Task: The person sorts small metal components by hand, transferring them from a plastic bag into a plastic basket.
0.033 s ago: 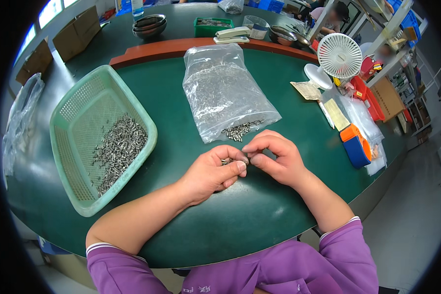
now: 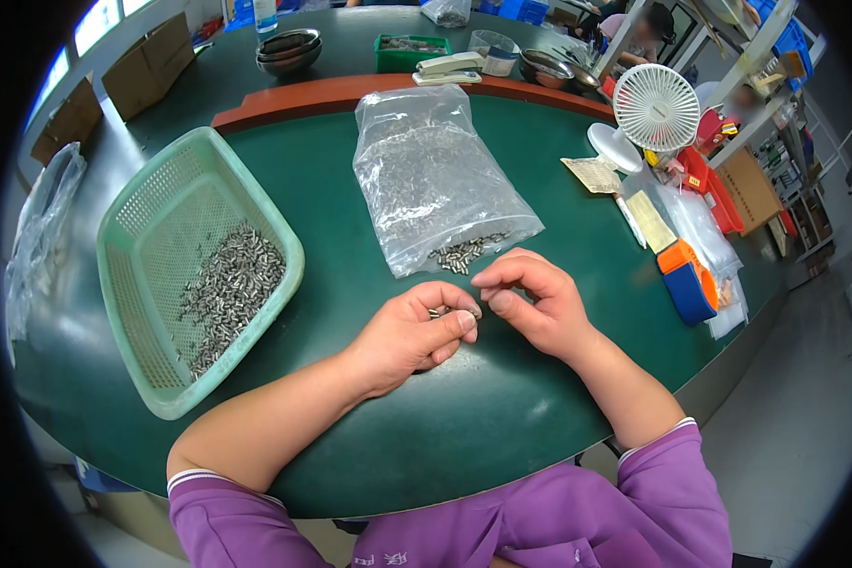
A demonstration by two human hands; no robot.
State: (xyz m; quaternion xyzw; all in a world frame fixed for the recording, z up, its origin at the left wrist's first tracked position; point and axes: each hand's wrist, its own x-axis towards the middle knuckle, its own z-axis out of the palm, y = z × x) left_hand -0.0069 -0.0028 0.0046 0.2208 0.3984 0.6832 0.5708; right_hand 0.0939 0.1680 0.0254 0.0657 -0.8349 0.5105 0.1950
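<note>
My left hand [image 2: 412, 331] is closed around a few small metal pins [image 2: 435, 312], which show between its curled fingers. Close by on its right, my right hand [image 2: 538, 305] has thumb and forefinger brought together in a pinch; what sits between the tips is too small to make out. The hands are slightly apart. Just beyond them lies a clear plastic bag [image 2: 435, 161] full of like pins, with a loose cluster of metal pins [image 2: 461, 254] at its near end. On the left, a pale green perforated basket [image 2: 128, 275] holds a heap of pins [image 2: 232, 293].
A red-brown raised strip [image 2: 303, 97] borders the far side of the green table [image 2: 426, 426]. Behind it stand a stapler [image 2: 448, 68], metal bowls [image 2: 289, 49] and a green tray [image 2: 412, 57]. At right are a white fan [image 2: 655, 106], a marker [image 2: 630, 220] and an orange-and-blue tape roll [image 2: 688, 282].
My right hand has shifted slightly up and away from my left hand, widening the small gap between them. My left hand has barely moved.
</note>
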